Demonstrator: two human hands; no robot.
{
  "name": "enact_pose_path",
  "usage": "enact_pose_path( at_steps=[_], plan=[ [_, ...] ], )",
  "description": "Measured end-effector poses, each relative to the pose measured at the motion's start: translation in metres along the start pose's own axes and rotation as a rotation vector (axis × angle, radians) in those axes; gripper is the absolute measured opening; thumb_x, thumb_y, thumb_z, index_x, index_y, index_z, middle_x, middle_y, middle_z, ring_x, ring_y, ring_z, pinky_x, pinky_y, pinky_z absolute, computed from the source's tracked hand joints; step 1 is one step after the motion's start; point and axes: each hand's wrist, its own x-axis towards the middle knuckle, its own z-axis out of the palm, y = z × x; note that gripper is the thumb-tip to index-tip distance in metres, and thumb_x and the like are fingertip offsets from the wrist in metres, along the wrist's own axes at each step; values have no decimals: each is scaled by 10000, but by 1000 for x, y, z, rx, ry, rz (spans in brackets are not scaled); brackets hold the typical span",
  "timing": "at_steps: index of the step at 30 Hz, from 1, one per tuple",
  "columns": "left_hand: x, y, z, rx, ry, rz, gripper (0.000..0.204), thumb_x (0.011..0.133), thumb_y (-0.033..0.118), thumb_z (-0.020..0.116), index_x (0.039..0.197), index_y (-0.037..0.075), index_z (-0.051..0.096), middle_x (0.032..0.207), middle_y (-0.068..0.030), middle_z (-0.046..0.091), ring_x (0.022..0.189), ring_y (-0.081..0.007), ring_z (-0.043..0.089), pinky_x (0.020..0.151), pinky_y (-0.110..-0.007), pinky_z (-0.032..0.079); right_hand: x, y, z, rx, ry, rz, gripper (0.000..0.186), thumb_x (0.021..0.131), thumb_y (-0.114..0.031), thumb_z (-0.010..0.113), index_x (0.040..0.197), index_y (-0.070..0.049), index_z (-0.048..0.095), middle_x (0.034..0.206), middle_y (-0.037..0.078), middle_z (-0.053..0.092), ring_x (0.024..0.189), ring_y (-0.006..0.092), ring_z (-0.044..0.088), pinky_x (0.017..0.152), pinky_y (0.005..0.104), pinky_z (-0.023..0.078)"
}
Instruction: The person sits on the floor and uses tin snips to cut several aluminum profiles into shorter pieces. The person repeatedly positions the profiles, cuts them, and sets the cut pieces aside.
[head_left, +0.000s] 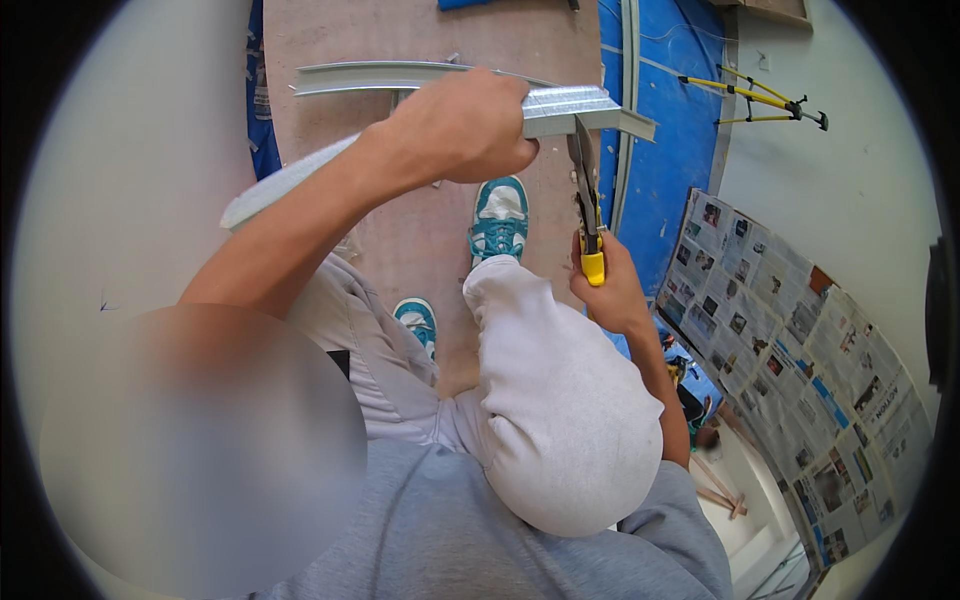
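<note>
metal channel (572, 98), brown board (430, 35), blue sheeting (668, 150)

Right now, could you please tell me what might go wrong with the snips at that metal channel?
The bare left hand holds the channel close to the snips, so a slip or a sharp edge might nick it. If its grip loosens, the channel could twist while the right hand works the snips.

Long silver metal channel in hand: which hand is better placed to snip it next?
Likely the right hand: it holds yellow-handled metal snips at the channel, which the left hand grips.
</note>
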Motion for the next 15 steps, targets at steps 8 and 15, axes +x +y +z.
enact_pose_path(
  at_steps=[8, 15],
  plan=[
    [1, 1, 8, 57, -1, -56, 355, 837, 192, 713, 1114, -29, 719, 957, -274, 733, 836, -427, 720, 841, -457, 589, -25, -29, -18, 38, -86, 192, 405, 777, -202, 672, 1102, -7, 530, 873, 119, 548, 784, 224, 520, 756, 364, 454],
    [2, -1, 9, -10, 33, -19, 323, 829, 183, 704, 1078, -21, 717, 936, -282, 725, 842, -436, 710, 837, -465, 584, -30, -38, -21, -85, -56, 223, 439, 777, -210, 687, 1115, 13, 518, 873, 125, 561, 770, 228, 522, 735, 369, 459]
  ],
)
